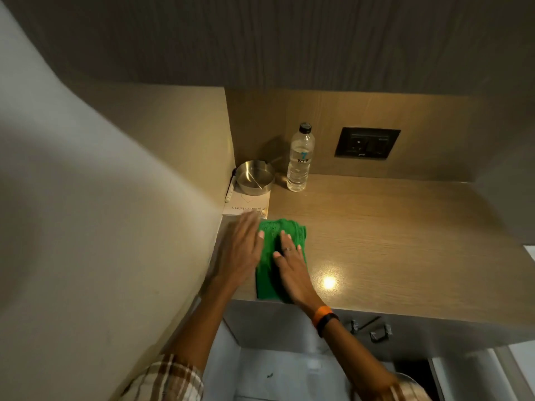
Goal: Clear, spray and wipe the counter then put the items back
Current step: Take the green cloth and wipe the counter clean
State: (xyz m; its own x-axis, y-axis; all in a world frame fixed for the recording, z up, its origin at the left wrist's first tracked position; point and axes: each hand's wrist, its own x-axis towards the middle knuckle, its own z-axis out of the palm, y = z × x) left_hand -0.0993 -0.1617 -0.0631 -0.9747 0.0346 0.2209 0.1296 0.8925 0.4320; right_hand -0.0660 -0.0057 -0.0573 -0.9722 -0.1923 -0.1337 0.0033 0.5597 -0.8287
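- Your fingers [285, 237] on the right hand [292, 264] are lying flat and slightly spread on the green cloth [267, 273], pressing it down rather than pinching it.
- Your left hand [241, 250] is lying open with its fingers stretched out and close together at the cloth's left edge; it is blurred, so you cannot tell how much of it is touching the cloth.
- The cloth is sitting on the tabletop [390, 233] near the left wall, its long axis running from the front edge away from you toward the back wall, with its near end reaching the front edge.
- Beyond the cloth's far end, a white card [246, 205] is lying in the back left corner, with a metal bowl [254, 178] resting on it and a white pen [229, 192] just beside it against the wall.
- A clear water bottle [299, 160] is standing upright right of the bowl, near the back wall.
- The card's printed text is too blurred to read, and your left fingertips are covering its near edge.
- Your right hand is hiding the cloth's right side.
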